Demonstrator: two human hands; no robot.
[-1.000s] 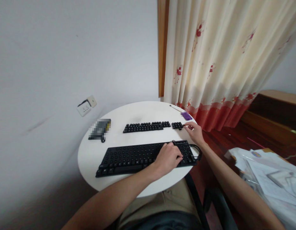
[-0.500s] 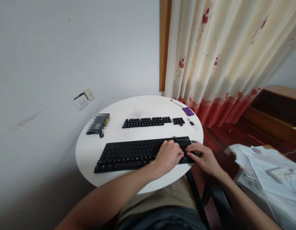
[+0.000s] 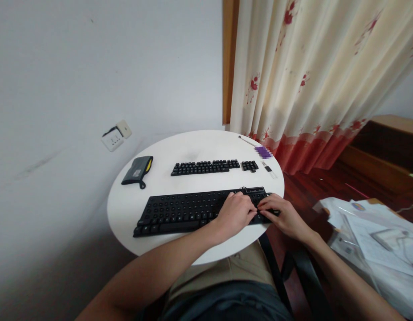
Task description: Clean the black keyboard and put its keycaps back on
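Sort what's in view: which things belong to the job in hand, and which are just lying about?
In the job:
black keyboard, left hand and right hand at it
long block of loose keycaps
small keycap cluster
probably the small tool with a black middle

Apparently just lying about:
grey pouch
purple item, blurred
papers, far right

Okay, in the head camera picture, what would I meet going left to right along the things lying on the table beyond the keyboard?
Gray pouch, long block of black keys, small block of black keys, wire tool.
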